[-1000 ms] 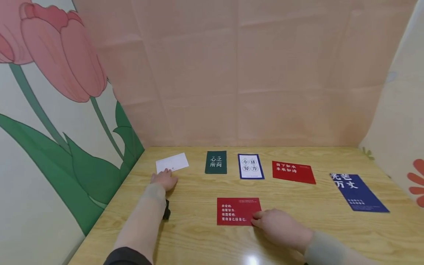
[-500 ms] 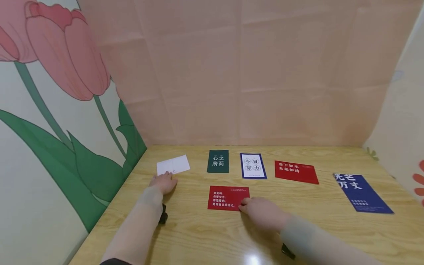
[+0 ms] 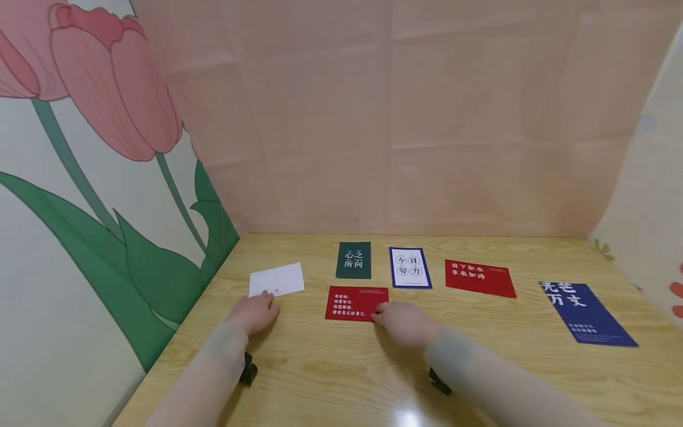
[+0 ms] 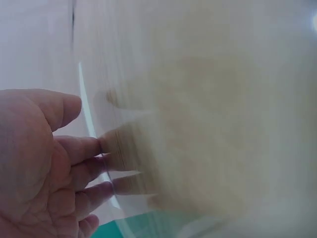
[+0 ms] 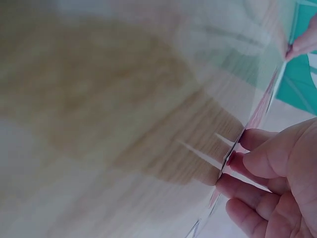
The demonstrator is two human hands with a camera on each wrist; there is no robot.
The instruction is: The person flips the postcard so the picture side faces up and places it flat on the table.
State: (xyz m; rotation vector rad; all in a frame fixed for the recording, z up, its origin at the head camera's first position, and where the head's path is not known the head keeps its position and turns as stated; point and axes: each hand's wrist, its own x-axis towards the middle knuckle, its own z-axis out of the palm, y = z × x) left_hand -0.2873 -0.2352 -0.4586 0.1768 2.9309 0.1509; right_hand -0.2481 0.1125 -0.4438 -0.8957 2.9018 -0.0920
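Observation:
My left hand (image 3: 255,313) touches the near edge of a white card (image 3: 277,280) lying at the table's left. In the left wrist view, that hand's thumb stands apart from its fingers, whose tips meet the surface. My right hand (image 3: 407,325) holds the lower right corner of a red card with white lettering (image 3: 352,303). Thumb and fingertips come close together at that card's edge in the right wrist view, where the card shows as a thin pinkish strip (image 5: 262,110). The red card appears flat on the wood.
Along the back lie a green card (image 3: 354,261), a white card with a blue border (image 3: 409,279), a second red card (image 3: 496,283) and a blue card (image 3: 597,323). The wood-grain table (image 3: 320,373) meets a pink sheet (image 3: 331,148) behind. Tulip-printed fabric (image 3: 144,95) stands left.
My right hand has slid the red card away from me and to the left, closer to the row. The white card has come slightly nearer with my left hand.

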